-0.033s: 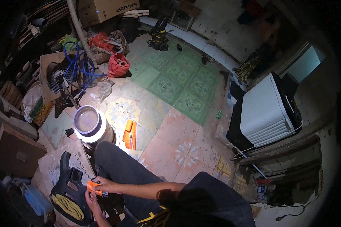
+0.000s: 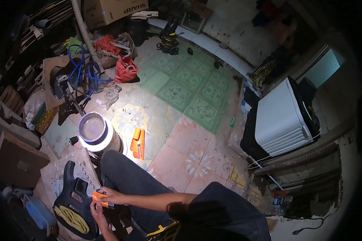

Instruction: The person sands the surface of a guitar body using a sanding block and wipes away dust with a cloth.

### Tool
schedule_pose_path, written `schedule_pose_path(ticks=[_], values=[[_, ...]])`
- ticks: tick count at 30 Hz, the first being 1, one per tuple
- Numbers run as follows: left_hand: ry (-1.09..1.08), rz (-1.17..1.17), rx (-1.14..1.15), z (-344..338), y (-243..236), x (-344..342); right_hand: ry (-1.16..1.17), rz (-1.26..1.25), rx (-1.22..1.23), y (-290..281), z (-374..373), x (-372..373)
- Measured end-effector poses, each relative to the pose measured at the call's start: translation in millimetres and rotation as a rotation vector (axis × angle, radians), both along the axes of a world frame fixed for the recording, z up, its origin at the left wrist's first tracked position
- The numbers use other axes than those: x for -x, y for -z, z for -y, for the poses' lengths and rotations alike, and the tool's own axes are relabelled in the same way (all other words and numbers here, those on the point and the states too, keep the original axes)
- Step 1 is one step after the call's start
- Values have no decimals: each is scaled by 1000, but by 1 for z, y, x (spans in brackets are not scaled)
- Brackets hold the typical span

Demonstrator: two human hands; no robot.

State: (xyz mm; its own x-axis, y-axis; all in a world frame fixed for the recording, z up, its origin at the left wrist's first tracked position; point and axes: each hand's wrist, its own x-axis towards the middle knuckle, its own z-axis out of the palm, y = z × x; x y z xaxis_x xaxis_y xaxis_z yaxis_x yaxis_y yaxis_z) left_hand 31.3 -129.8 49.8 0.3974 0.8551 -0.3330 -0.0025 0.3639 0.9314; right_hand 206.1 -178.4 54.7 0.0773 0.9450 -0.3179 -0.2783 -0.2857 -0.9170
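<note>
Over my lap, at the lower left, both hands pinch a small folded piece of orange sheet (image 2: 96, 197) with a dark part along its edge. My right hand (image 2: 114, 197) grips it from the right, fingers closed. From below, my left hand (image 2: 99, 213) holds its lower edge between thumb and fingers. Just left of them a black electric guitar body (image 2: 64, 197) lies flat on a board, with a folded yellow cloth (image 2: 73, 220) on it. A rolled orange sheet (image 2: 137, 133) and a utility knife (image 2: 139, 150) lie on the tiles beyond my knee.
A round tub (image 2: 92, 127) sits on a white bucket left of my knee. Farther left are a blue hose (image 2: 93, 74), a red bag (image 2: 125, 69) and wood pieces. A light-blue container (image 2: 38, 212) stands at lower left. A white appliance (image 2: 279, 116) stands at the right.
</note>
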Motion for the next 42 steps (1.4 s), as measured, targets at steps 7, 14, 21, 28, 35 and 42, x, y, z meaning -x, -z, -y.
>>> schedule_pose_path(ticks=[7, 14, 21, 28, 35, 42], values=[[-19, -57, -11, -18, 0, -10, 102, 128, -155, 30, -15, 1], [-58, 92, -15, -10, -9, -11, -42, 84, -68, 13, -8, 1], [20, 237, 99, -10, 1, -4, -148, -407, 187, 15, 0, -7], [2, 48, 0, -14, -17, -2, -313, -876, 380, 16, -12, -19], [134, 113, 25, -6, -29, -13, -18, -667, 351, -14, 5, -24], [74, -77, -116, 3, -42, 13, -138, -357, 394, -5, 2, -4]])
